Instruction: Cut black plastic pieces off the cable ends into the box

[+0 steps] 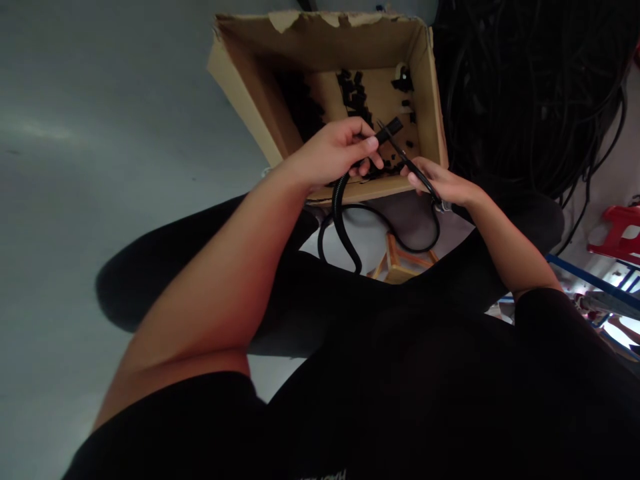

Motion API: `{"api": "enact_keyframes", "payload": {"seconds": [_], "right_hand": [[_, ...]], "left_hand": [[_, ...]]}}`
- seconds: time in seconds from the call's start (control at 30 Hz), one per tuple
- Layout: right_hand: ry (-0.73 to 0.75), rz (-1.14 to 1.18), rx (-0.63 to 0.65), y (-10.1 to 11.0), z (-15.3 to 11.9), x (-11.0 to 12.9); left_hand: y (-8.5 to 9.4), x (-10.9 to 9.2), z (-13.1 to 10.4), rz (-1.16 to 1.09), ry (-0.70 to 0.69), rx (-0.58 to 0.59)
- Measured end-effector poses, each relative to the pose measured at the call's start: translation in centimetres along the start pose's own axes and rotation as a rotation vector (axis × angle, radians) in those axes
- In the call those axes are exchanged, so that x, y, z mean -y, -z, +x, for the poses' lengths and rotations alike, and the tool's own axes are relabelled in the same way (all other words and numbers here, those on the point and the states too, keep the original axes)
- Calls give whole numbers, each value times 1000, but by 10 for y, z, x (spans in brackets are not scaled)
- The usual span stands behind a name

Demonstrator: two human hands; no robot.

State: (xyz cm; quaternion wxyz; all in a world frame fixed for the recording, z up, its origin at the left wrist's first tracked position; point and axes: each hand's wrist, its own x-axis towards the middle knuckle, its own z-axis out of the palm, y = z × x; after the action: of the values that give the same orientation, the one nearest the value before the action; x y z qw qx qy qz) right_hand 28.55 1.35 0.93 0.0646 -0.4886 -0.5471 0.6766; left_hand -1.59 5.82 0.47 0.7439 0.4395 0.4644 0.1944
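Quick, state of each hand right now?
Left hand: closed, holding a black tube end.
Right hand: closed, holding a dark scissors-like tool.

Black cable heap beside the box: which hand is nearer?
Right. The right hand is lower left of the cable heap; the left hand is farther left, over the cardboard box.

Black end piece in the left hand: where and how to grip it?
Probably pinch the black end piece by its lower-left part, coming from the left, as the left hand does: it looks slim and straight, pointing up-right. The slim dark thing in the right hand crowds the tip.
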Motion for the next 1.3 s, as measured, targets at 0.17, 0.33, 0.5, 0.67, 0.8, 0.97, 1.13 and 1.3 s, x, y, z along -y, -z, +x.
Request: {"api": "enact_keyframes", "payload": {"seconds": [0.17, 0.33, 0.5, 0.67, 0.8, 0.97, 1.13, 1.3], "right_hand": [[-16, -11, -21, -3, 0, 4], [-32, 11, -79, -11, 2, 4], [-48, 22, -140, -21, 6, 5], [-60, 41, -137, -26, 9, 7], [-57, 36, -137, -29, 7, 10], [-54, 49, -174, -32, 5, 17], [-62, 65, -161, -34, 9, 12], [-55, 35, -109, -30, 9, 7]], "left_hand": [[1, 7, 6, 95, -46, -12], [-3, 9, 7, 143, -52, 3], [-4, 0, 4, 241, -12, -94], [-1, 1, 4, 310, -93, -79], [-4, 7, 6, 297, -89, -31], [0, 3, 9, 302, -45, -43], [7, 0, 8, 391, -17, -43], [9, 12, 9, 342, 0, 46]]}}
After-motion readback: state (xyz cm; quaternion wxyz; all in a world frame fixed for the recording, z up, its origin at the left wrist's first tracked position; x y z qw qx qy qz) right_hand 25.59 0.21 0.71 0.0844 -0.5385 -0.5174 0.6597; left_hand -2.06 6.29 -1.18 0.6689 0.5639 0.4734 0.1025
